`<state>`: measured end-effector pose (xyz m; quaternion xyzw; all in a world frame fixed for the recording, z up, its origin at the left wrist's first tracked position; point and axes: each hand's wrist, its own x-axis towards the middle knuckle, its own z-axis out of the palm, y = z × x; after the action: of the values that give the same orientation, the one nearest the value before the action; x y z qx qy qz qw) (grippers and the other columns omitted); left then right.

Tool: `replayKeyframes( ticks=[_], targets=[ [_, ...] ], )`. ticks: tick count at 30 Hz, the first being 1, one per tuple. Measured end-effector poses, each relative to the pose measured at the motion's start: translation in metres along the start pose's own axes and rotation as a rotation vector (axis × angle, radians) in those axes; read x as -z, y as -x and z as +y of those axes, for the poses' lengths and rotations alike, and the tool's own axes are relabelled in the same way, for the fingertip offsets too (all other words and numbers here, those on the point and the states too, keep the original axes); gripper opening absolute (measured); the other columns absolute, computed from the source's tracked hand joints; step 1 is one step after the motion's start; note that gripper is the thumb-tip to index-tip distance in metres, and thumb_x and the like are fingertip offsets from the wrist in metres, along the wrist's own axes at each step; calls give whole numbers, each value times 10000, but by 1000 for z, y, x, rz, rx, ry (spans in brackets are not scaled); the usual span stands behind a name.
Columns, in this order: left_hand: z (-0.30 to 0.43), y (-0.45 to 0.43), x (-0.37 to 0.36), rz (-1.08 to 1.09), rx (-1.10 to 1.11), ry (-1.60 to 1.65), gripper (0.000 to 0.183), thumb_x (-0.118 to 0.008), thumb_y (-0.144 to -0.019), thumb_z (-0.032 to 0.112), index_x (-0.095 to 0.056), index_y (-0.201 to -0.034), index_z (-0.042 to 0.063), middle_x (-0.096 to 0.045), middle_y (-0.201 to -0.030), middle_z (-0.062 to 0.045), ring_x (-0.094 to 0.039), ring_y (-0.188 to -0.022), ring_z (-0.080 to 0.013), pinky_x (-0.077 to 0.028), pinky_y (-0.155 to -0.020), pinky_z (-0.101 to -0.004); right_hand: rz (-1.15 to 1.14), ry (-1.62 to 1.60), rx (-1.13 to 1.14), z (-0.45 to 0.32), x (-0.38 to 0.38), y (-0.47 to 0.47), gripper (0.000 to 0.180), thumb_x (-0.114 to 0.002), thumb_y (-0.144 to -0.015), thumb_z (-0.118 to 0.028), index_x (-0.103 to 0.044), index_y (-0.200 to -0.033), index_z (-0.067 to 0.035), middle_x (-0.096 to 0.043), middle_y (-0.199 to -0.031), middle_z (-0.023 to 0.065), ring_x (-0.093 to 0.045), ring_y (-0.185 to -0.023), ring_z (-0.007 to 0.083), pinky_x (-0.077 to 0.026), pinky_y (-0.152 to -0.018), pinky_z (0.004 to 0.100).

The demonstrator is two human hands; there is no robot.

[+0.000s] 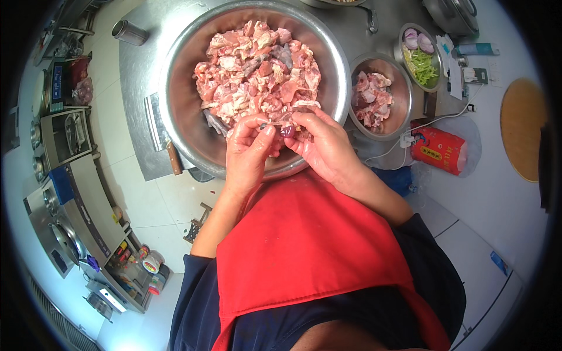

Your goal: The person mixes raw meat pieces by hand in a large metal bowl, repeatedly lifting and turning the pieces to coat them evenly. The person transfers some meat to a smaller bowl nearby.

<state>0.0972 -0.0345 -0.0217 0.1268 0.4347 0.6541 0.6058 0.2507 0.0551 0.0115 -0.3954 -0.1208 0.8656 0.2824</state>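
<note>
Over the near side of a large stainless steel bowl [184,103], my left hand [250,147] pinches a thin strand of raw tissue between thumb and forefinger. My right hand [325,145] grips the other end, where a glossy dark red piece of offal [287,131] shows beneath the fingers. Membrane stretches between the two hands. A heap of chopped raw meat [259,74], apparently poultry with skin, fills the middle of the bowl. A greyish foot-like piece [215,122] lies left of my left hand. Part of the heap is hidden behind both hands.
Left of the bowl, a cleaver [154,125] lies near the steel table's edge, beside a metal canister [130,33]. A smaller bowl [407,103] of meat stands to the right. Behind it is a bowl [434,81] of cut onion and green vegetable. A white cable [443,116] crosses the right side.
</note>
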Motion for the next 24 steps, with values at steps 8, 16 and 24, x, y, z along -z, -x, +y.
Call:
replayKeyframes(
  ticks=[8,16,24],
  targets=[
    [-10,5,7,-31,-75,-40,187,-684,-1008,83,-601,-1173,51,-678,-976,-56,-661,-829,-147,-563,-774,-297,74,-135,-11,11,0,-2,89,-655,-1014,-129,-651,-1103,-124,-693,-1056,21,-642,-950,150,-531,-871,368],
    [-9,10,4,-99,-182,-102,120,-654,-1015,42,-580,-1108,28,-664,-993,-91,-658,-858,-183,-559,-811,-333,52,-177,32,13,-7,1,88,-619,-1030,-133,-661,-1093,-87,-683,-1045,42,-645,-971,162,-545,-877,359],
    [19,9,23,-108,-186,-26,118,-621,-1041,62,-567,-1146,62,-650,-1061,-106,-646,-908,-184,-547,-816,-334,72,-175,4,-15,12,-5,250,-592,-1039,-159,-610,-1235,-5,-688,-1186,127,-675,-1090,244,-571,-891,350]
  ],
)
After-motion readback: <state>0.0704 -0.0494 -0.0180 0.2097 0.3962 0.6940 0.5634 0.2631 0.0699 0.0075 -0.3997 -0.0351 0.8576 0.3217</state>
